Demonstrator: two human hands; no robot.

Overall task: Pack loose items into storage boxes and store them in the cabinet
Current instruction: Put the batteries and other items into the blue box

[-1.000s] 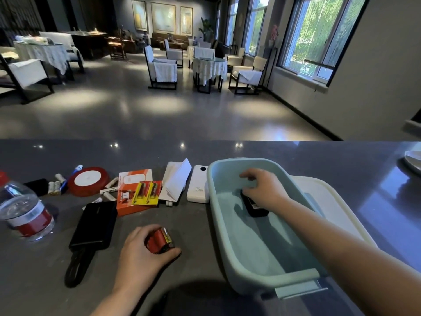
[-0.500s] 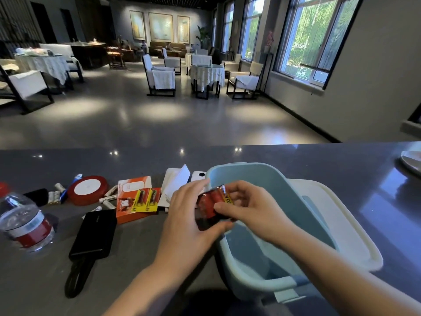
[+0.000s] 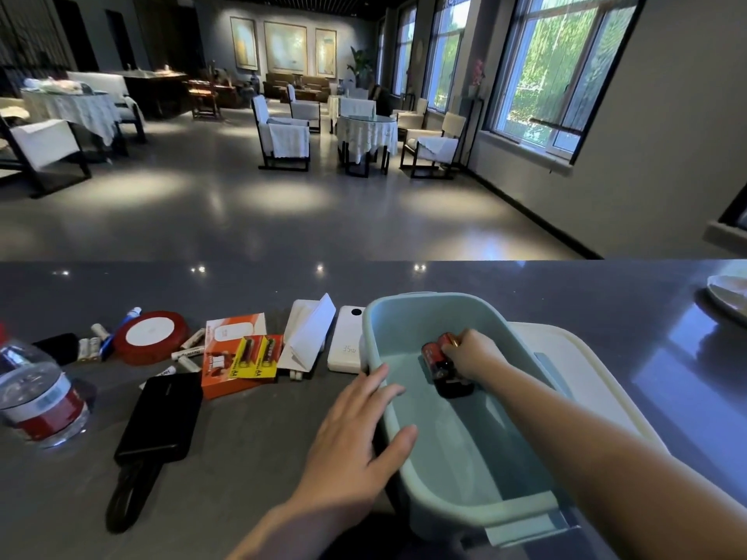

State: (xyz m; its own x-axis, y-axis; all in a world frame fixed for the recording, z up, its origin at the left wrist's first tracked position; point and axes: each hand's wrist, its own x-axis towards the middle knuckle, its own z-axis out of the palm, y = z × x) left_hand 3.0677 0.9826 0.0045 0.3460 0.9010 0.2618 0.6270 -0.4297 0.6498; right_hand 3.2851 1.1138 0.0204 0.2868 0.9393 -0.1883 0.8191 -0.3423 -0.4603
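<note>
Dark grey countertop [image 3: 258, 458] fills the lower half of the frame, with a dim lounge of white-draped tables and chairs beyond it. Lower right of centre: pale blue storage box [image 3: 456, 503], open, with its white lid [image 3: 598, 377] lying just beside it on the right. Right hand [image 3: 475, 355] reaches into the box, fingers curled round a pack of red batteries [image 3: 438, 355], held low over a small black item [image 3: 454, 388] on the box floor; what that item is cannot be told. Left hand [image 3: 355, 434] lies flat, fingers straight, against the box's left wall, holding nothing. Items loose on the counter, left of the box: white power bank [image 3: 345, 345], touching or nearly touching the box; folded white paper [image 3: 309, 337]; orange carton [image 3: 236, 357] with a yellow AA battery card [image 3: 256, 357] on top; round red tin [image 3: 151, 337]; several loose white batteries [image 3: 188, 351]; black power bank [image 3: 159, 418] with a black cable [image 3: 125, 499] at its near end. Far left edge: clear water bottle [image 3: 38, 402] with a red label.
</note>
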